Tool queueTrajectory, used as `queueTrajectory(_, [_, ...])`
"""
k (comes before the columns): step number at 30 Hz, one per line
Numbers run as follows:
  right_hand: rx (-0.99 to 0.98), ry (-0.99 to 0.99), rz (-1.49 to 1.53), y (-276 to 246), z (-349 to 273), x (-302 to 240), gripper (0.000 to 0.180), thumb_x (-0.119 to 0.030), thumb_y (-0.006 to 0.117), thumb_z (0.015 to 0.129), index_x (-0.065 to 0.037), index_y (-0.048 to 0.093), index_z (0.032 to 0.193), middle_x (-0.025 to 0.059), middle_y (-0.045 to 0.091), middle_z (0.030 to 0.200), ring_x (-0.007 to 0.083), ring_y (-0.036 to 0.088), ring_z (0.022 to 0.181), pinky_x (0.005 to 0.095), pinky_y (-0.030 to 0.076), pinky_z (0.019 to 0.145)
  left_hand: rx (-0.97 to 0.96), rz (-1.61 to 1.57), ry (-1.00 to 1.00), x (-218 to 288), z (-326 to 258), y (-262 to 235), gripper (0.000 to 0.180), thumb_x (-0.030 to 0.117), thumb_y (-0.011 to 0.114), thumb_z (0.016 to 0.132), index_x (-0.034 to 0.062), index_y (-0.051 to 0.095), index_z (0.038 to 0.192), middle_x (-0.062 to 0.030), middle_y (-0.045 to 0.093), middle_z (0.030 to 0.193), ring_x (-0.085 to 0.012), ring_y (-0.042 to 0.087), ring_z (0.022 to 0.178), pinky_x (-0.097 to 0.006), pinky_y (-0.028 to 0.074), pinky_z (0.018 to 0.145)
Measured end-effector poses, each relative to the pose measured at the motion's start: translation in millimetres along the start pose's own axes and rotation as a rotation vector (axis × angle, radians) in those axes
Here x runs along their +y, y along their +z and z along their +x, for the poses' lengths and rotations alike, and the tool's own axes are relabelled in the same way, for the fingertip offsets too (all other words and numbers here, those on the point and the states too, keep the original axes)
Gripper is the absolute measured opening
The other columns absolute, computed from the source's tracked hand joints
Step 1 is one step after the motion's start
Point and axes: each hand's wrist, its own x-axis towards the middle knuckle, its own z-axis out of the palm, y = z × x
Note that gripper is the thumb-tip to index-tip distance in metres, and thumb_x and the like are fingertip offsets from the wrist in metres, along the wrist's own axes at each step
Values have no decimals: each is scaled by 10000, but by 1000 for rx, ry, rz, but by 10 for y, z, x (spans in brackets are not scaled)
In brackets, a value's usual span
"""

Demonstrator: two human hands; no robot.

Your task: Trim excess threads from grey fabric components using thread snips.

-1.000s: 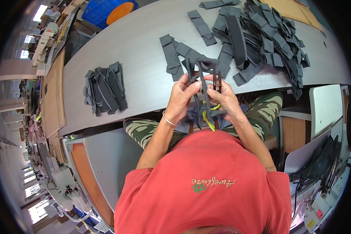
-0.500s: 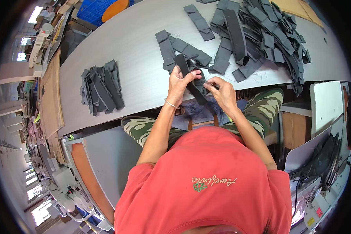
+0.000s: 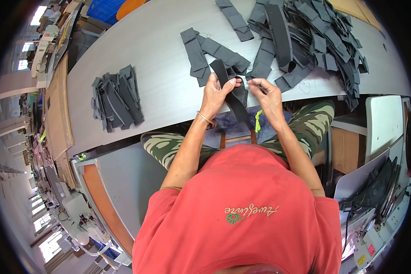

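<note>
My left hand [image 3: 216, 97] is closed around a dark grey fabric strip [image 3: 237, 106], gripping it at the table's near edge. The strip's lower end hangs past the edge, and more folded grey fabric lies bunched beside my fingers. Just to the right, my right hand [image 3: 268, 97] is curled with fingertips pinched together, apart from the strip. Something small and dark shows inside its fingers, too hidden to name. A yellow-green tassel [image 3: 258, 121] dangles beside this wrist. Beyond my left hand lie two loose grey strips [image 3: 194, 52], crossing in a V.
A large heap of grey strips [image 3: 326, 41] covers the table's right side, some drooping over the near edge. At the left sits a smaller stack of strips [image 3: 118, 98]. Loose threads lie on the grey table [image 3: 160, 59]. A blue crate [image 3: 102, 10] stands beyond the far left edge.
My right hand has drawn away from the strip to the right. The strip in my left hand now hangs lower, and the yellow-green tassel has swung into clearer view.
</note>
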Motion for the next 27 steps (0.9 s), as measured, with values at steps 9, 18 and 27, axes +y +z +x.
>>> queueTrajectory(9, [-50,-388,-736,-238,-181,-295,159,-175,646,814,-113,683,956,53,664,863,266,605,779,381,455,691,25,29,47,-23,1,13,306,112,626,902,-46,395,1026,-181,613,1021,-199,646,940,-280,527,819])
queueTrajectory(18, [50,-530,-913,-110,-242,-175,113,-189,655,799,-143,686,897,24,631,776,221,588,707,375,423,626,56,73,69,-86,-6,27,294,106,649,882,-35,407,973,-169,625,990,-162,647,911,-246,516,761])
queueTrajectory(27, [83,-450,-730,-94,-215,-97,98,-176,636,817,-123,684,884,56,656,791,260,610,714,383,450,645,41,31,29,-17,-77,25,294,65,605,895,-56,401,1070,-170,565,1089,-187,621,978,-280,500,844])
